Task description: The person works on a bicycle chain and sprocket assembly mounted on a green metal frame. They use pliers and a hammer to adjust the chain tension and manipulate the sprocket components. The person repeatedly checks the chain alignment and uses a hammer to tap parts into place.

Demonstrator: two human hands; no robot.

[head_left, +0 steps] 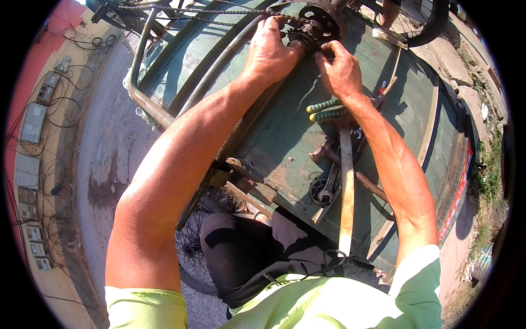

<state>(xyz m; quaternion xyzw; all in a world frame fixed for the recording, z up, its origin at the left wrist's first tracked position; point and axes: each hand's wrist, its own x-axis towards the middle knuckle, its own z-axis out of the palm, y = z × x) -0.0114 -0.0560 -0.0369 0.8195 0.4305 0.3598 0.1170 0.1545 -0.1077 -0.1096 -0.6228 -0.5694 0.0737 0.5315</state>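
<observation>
At the top of the view, a dark greasy chainring (pixel 327 21) with round holes sits on an axle, beside a smaller toothed sprocket. A bicycle chain (pixel 219 22) runs to it from the left. My left hand (pixel 272 50) is closed at the chain, fingertips on the links and thumb by the axle housing (pixel 300 45). Just right of the axle, my right hand (pixel 341 68) has its fingers curled and its thumb close to the forefinger; whatever lies between them is too small to make out. Below that hand lie pliers (pixel 327 109) with green and yellow handles.
A hammer (pixel 346 189) with a pale wooden handle and a wrench (pixel 326 194) lie on the green metal panel (pixel 268 145). Bent frame tubes (pixel 150 107) stand at left. A spoked wheel (pixel 192 247) is beside my knee. Meter boxes (pixel 34 122) line the left wall.
</observation>
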